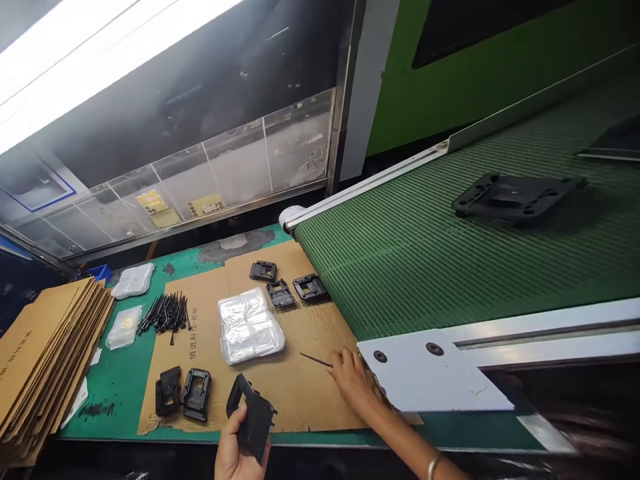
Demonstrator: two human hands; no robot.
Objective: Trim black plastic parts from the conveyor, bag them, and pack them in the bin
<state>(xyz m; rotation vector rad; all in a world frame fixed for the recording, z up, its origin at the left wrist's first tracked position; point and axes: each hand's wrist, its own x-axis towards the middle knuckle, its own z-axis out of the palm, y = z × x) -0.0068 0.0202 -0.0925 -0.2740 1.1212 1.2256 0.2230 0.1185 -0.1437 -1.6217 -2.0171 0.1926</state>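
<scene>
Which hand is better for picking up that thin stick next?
Probably the right hand: its fingertips are at one end of the stick. The left hand is farther away and busy holding a black part.

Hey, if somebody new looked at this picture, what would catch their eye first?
Probably the wide green belt filling much of the right side, with a black plastic frame lying on it. Next might be the shiny stack of clear bags in the middle of the cardboard sheet. At the bottom centre, the left hand grips a dark plastic piece.
</scene>
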